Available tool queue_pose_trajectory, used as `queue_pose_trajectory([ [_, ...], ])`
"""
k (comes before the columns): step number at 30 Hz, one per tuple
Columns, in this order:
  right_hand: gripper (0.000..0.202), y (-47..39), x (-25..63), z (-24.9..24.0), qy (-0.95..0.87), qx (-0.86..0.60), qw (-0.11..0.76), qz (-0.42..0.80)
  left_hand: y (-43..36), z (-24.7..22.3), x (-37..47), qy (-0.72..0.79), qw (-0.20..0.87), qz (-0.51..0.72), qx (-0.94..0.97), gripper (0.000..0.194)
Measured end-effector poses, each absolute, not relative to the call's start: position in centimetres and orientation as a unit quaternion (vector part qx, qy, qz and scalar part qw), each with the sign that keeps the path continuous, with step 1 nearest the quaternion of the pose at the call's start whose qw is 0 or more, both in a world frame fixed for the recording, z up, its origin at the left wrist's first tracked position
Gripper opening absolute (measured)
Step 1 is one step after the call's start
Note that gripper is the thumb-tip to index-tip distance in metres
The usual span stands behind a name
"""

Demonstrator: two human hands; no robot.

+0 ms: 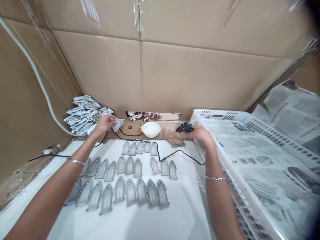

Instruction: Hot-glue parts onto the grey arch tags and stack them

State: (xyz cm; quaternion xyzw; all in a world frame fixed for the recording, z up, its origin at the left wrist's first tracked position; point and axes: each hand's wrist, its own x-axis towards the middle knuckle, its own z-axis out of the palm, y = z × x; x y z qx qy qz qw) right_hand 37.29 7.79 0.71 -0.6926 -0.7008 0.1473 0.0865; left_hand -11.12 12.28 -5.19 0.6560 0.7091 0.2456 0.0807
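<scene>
My left hand (pixel 105 123) pinches a small grey arch-shaped piece (pixel 118 124) at the back left, beside a heap of similar pieces (pixel 83 113). At the back right, my right hand (pixel 201 134) is closed around a black glue gun (pixel 184 127), its tip pointing left above a crumpled clear plastic bag (pixel 173 136). Between the hands stands a white bowl (pixel 151 129); its contents cannot be made out. Rows of grey arched window-like pieces (pixel 120 190) lie flat on the white table (pixel 180 213) between my forearms.
A white plastic basket (pixel 222 115) lined with newspaper (pixel 262 160) stands along the right side. A black cord (pixel 180 151) runs across the table's back part. Cardboard walls (pixel 200 76) enclose the back and left. Brown and white bits (pixel 155 116) lie in a slot behind the bowl.
</scene>
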Motion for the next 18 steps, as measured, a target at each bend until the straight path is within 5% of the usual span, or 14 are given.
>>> queue_pose_trajectory([
  [18,0.031,7.0,36.3,1.4,-0.737,-0.623,0.181,0.191,21.2,-6.9,-10.3,0.766,0.035,0.113,0.632,0.04],
])
